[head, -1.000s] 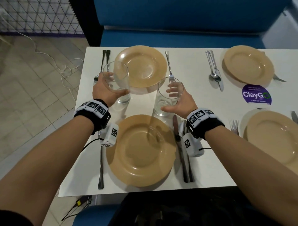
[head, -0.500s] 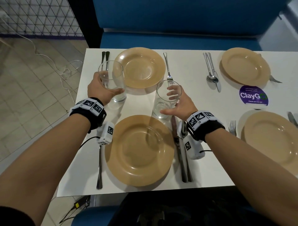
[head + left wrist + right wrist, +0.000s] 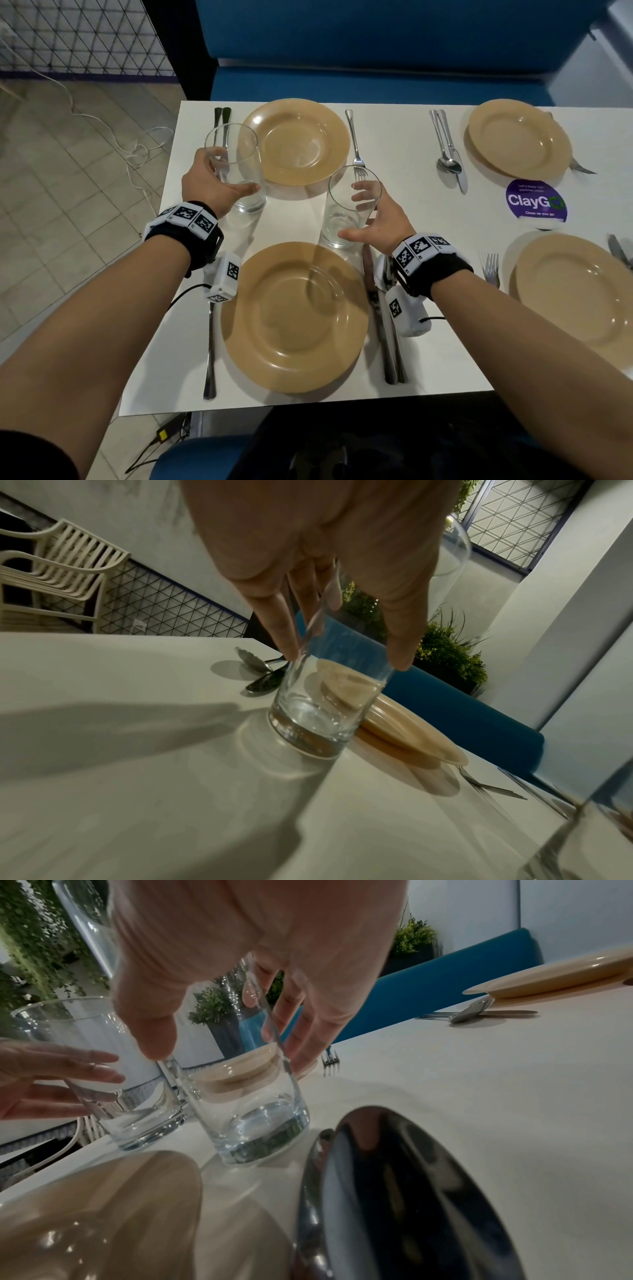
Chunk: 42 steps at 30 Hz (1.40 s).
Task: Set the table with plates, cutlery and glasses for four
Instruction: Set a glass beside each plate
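i see my left hand wrapped around a clear glass, thumb on the near side and fingers curled round the far wall; the left wrist view shows the glass base standing on the white bench, just beside the near rim of the far left plate and in front of the spoon and knife at that setting. my right hand holds a second glass the same way, thumb toward me and fingers seen through the wall; its base rests on the bench just beyond the rim of the near plate, by the tip of the knife and spoon on that plate's right. a fork lies right of the far left plate, its tines just behind the second glass. another fork lies left of the near plate. two more plates sit to the right, one far and one near, with cutlery beside them and a purple round sticker between them. a blue seat runs behind the bench.
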Each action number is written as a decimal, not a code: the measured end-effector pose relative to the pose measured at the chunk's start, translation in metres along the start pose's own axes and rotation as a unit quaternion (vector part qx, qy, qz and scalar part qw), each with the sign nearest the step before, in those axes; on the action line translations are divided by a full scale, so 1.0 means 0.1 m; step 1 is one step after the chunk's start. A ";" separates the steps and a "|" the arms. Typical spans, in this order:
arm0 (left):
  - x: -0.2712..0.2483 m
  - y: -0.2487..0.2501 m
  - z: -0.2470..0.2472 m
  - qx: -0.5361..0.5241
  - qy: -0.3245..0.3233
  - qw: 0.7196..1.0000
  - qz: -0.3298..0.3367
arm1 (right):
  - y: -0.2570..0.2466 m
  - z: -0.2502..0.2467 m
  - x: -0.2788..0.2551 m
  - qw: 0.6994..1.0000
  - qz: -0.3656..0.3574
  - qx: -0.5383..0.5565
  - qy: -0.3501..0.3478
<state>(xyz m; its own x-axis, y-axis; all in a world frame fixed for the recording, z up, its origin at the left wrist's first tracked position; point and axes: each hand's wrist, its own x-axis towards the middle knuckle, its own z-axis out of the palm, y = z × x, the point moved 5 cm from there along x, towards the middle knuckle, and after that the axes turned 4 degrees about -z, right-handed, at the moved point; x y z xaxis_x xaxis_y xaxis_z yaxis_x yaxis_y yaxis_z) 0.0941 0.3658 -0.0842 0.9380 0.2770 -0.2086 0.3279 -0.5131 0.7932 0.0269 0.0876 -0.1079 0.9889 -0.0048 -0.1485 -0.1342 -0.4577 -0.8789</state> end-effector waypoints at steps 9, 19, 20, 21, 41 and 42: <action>-0.01 -0.01 -0.01 0.002 -0.004 1.000 -0.006 | 0.01 -0.01 -0.03 1.000 -0.004 -0.011 -0.003; -0.02 -0.01 -0.03 0.000 -0.002 1.000 -0.001 | 0.01 -0.02 -0.02 1.000 0.000 0.004 -0.001; -0.02 -0.01 -0.04 0.001 -0.001 1.000 -0.001 | 0.01 -0.03 -0.02 1.000 -0.002 0.003 -0.001; -0.02 -0.01 -0.04 0.001 -0.001 1.000 -0.001 | 0.01 -0.03 -0.02 1.000 -0.003 0.001 -0.002; -0.23 0.05 0.01 0.074 -0.002 0.996 -0.043 | -0.02 -0.06 -0.02 1.000 -0.009 -0.006 -0.015; -0.27 0.06 0.02 0.108 -0.015 0.992 -0.064 | -0.02 -0.08 -0.01 1.000 -0.010 -0.010 -0.017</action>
<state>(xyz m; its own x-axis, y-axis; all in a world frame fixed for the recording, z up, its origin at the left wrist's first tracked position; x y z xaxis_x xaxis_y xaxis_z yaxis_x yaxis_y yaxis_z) 0.0708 0.3532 -0.0749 0.8891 0.3283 -0.3191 0.4578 -0.6381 0.6190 0.0265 0.0819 -0.1022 0.9885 0.0344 -0.1474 -0.1136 -0.4756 -0.8723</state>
